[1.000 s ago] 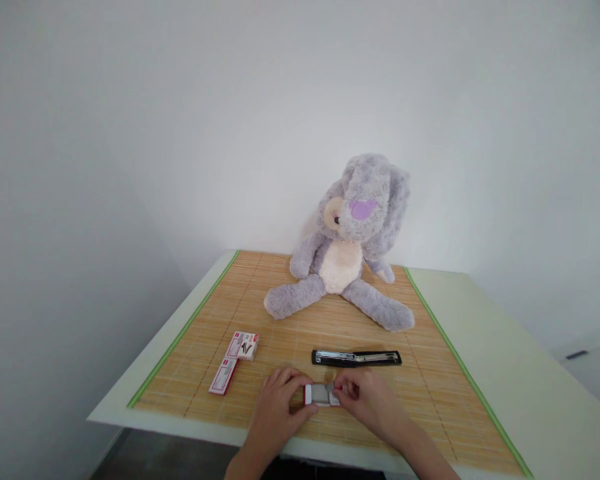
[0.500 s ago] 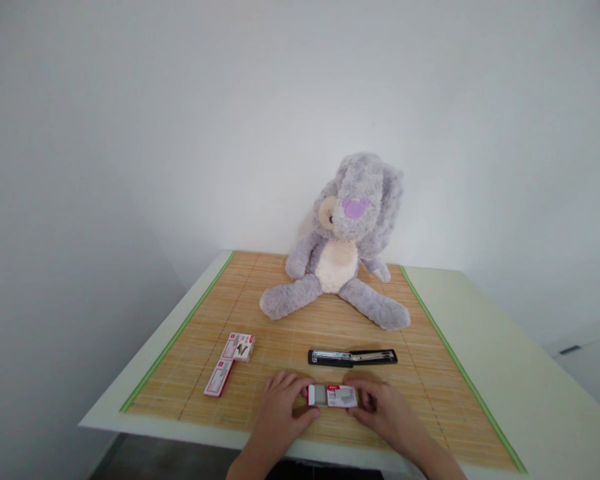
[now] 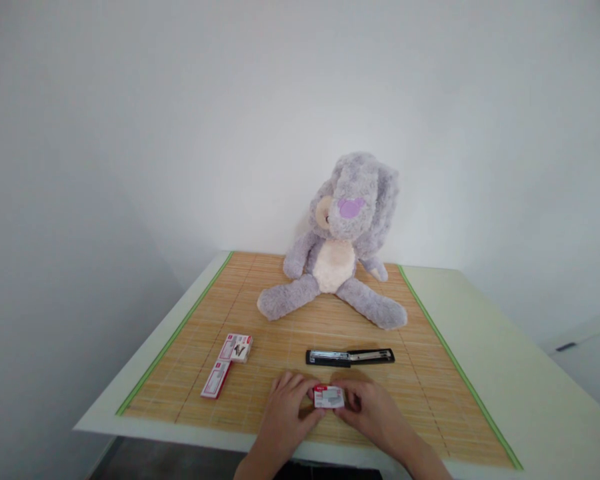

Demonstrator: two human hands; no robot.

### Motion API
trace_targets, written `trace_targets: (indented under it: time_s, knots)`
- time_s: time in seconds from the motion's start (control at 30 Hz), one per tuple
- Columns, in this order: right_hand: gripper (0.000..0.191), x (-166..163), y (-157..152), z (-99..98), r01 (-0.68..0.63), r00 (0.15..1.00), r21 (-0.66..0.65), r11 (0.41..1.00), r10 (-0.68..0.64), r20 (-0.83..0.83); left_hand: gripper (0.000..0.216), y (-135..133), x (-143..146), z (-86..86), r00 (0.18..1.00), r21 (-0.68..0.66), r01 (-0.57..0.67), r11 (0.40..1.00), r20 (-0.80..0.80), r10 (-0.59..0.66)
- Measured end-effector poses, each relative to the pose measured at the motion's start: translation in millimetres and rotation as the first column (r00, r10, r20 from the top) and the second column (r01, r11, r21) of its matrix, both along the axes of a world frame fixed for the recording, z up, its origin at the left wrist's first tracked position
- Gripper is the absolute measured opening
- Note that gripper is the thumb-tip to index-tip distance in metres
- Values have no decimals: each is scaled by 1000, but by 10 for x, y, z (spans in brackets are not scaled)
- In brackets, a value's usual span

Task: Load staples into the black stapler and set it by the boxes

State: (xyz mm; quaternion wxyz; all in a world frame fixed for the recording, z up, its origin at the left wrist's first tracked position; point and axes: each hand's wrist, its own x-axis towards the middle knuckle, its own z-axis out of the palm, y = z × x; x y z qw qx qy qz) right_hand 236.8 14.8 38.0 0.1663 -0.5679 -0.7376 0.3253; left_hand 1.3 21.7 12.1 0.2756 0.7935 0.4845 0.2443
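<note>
A small red and white staple box [image 3: 329,397] sits low over the bamboo mat near the table's front edge, its inner tray slid in. My left hand [image 3: 291,408] pinches its left end between thumb and fingers. At the opposite end, my right hand [image 3: 364,404] grips the box the same way. Just beyond both hands lies a black stapler [image 3: 350,357], opened out flat with its metal channel showing. Whether the box touches the mat I cannot tell.
Several more red and white small boxes [image 3: 234,347] lie on the bamboo mat [image 3: 275,340] to the left. A grey plush rabbit [image 3: 335,267] sits at the back against the wall. Green edging borders the mat on the pale table [image 3: 480,333].
Both hands have come closer together, and the staple box's tray, partly out before, is now pushed in. The stapler, the other boxes and the rabbit stay in place.
</note>
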Motion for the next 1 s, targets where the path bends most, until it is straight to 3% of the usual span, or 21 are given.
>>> trace_targets:
  time_s: [0.13,0.23,0.3,0.4,0.57,0.7,1.0]
  knots:
    - [48,-22,8,-12,51,999,6,999,-51,19,34,39,-47,-35,989,-40,-70,997,128,75]
    - [34,-81,11,25,47,998,33,998,-49,36,27,170,-58,-59,960,-17,-219,976,174,219]
    - [23,-132,16,62,30,999,50,998,-32,35,38,288,-35,-67,960,49,-252,966,139,244]
    - [16,-184,40,111,12,1000,67,998,-13,18,52,445,23,-75,975,120,-217,969,67,210]
    - [19,-136,172,175,49,996,134,990,-39,-76,31,539,45,-80,988,110,-156,982,18,155]
    - [18,-54,339,220,124,991,202,971,-110,-77,32,519,1,-68,994,113,-105,988,25,103]
    - [16,-105,455,159,63,998,158,985,-64,-2,37,506,-22,-59,994,97,-104,990,27,102]
